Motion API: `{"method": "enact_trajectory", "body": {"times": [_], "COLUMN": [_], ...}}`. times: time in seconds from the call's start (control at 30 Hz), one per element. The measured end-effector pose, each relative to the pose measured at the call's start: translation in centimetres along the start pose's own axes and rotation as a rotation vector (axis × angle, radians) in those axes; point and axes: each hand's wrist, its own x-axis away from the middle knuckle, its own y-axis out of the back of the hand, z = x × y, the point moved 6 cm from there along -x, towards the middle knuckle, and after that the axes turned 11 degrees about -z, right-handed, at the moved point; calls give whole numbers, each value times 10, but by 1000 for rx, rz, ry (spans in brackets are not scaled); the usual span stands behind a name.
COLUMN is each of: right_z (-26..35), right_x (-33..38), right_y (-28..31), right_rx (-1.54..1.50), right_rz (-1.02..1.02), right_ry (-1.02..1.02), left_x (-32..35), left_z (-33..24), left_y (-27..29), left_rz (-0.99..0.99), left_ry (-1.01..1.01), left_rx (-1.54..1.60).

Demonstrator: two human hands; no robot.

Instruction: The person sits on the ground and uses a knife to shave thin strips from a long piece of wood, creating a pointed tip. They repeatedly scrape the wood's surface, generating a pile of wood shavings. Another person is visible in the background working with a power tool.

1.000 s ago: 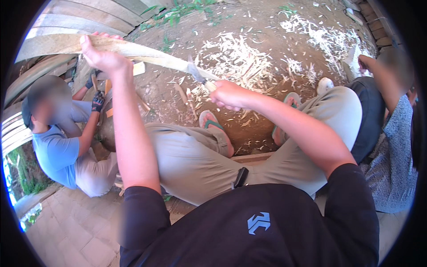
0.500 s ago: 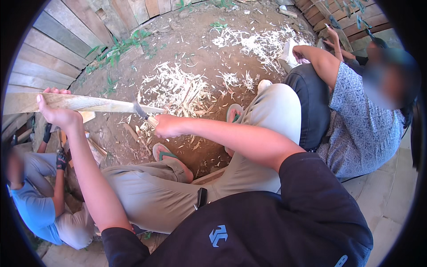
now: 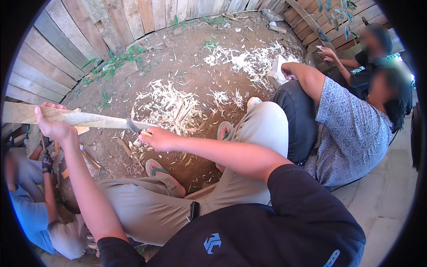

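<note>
Wooden fence (image 3: pixel 66 49) behind, dirt ground (image 3: pixel 178 58) strewn with shavings (image 3: pixel 171 104). Long bamboo slat (image 3: pixel 71 117) held level above knees; left hand (image 3: pixel 53 127) clamped round it. Right hand (image 3: pixel 155 139) fisted on knife (image 3: pixel 133 127), blade at slat's tip. Best: shallow strokes away from body, slat braced.

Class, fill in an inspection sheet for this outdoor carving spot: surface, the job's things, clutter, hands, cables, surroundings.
Surface: bare brown dirt ground, uneven.
Job's things: long pale split wooden slat, held level; dark short knife blade set against its near end.
Clutter: pale wood shavings scattered over the dirt; offcuts under the slat.
Hands: left hand grips the slat; right hand closed on the knife handle.
Cables: nothing seen.
Surroundings: weathered plank fence; green weeds; person in blue shirt at left; person in patterned grey shirt at right.
</note>
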Motion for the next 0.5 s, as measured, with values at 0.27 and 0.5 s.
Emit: {"method": "enact_trajectory", "body": {"times": [0.27, 0.5], "right_z": [5, 3], "right_x": [-5, -11], "right_y": [2, -16], "right_rx": [63, 105], "right_rz": [-81, -92], "right_ry": [29, -18], "left_x": [-7, 13], "left_z": [-17, -26], "left_y": [5, -6], "left_rz": [33, 63], "left_ry": [-28, -48], "left_rx": [98, 83]}}
